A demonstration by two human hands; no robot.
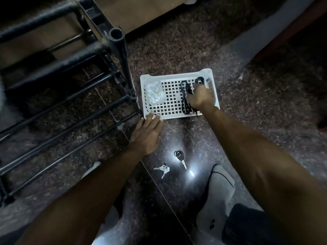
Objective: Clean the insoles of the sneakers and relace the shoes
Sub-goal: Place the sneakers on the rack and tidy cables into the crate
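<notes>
A white perforated plastic basket (pixel 174 73) lies on the dark speckled floor. Black shoelaces (pixel 184 96) lie coiled inside it on the right. My right hand (pixel 200 97) reaches into the basket and its fingers close on the laces and a dark object near the far right corner. A crumpled white cloth or wipe (pixel 155 92) sits in the basket's left part. My left hand (pixel 146 135) lies flat with straight fingers, touching the basket's near left corner. A grey sneaker (pixel 215 197) shows on my right foot at the bottom.
A black metal shoe rack (pixel 67 82) stands to the left, its leg beside the basket. A black-headed key on a ring (pixel 180 158) and a small bunch of silver keys (pixel 162 169) lie on the floor between my arms.
</notes>
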